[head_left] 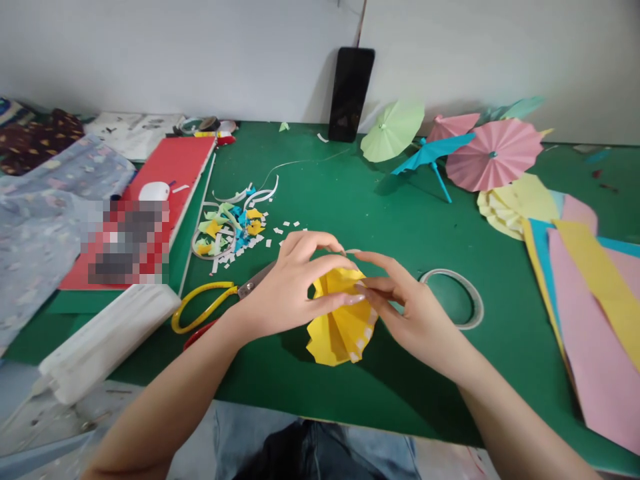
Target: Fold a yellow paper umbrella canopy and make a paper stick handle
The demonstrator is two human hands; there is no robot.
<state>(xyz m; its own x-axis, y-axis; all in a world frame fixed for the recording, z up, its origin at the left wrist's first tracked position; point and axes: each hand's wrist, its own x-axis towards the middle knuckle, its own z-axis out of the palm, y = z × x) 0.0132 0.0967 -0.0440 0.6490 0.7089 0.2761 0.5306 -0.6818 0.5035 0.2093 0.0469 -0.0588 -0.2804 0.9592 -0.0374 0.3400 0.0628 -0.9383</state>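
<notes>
A pleated yellow paper fan (pixel 335 330) is held above the green table between my two hands. My left hand (pixel 285 293) pinches its upper left part, thumb across the front folds. My right hand (pixel 413 300) grips the upper right edge with fingertips close together. Small whitish pieces, like bits of tape, line the fan's right rim. Scissors (pixel 205 303) with yellow and red handles lie partly under my left hand and forearm. To the right of my right hand rests a roll of white tape (pixel 475 297).
Paper scraps (pixel 225 227) are heaped at the left. Paper umbrellas (pixel 493 157) stand at the back right, near a black phone (pixel 351 93) leaning on the wall. Coloured paper sheets (pixel 590 320) lie right; a white power strip (pixel 110 340) and a red folder (pixel 175 163) lie left.
</notes>
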